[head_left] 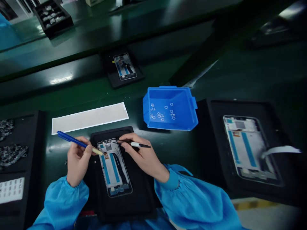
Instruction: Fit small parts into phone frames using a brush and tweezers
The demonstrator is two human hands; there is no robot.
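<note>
An opened phone frame [112, 169] with blue strips and a black flex cable lies on a black foam mat [141, 195] in front of me. My left hand [80, 159] is closed around a blue pen-shaped tool [72, 139]. Its cream tip touches or hovers just above the upper left part of the phone; I cannot tell which. In my right hand [141, 153], tweezers [137, 144] with a white band are pinched, their dark points over the phone's top edge. Whether anything sits between those points is too small to see.
A blue bin [170, 107] with several small white frames stands behind my right hand. Beside it lies a pale rectangular strip [90, 118]. Other phone frames rest at the right [249, 150] and the back [125, 66]. A black tray [33, 159] of parts is at the left.
</note>
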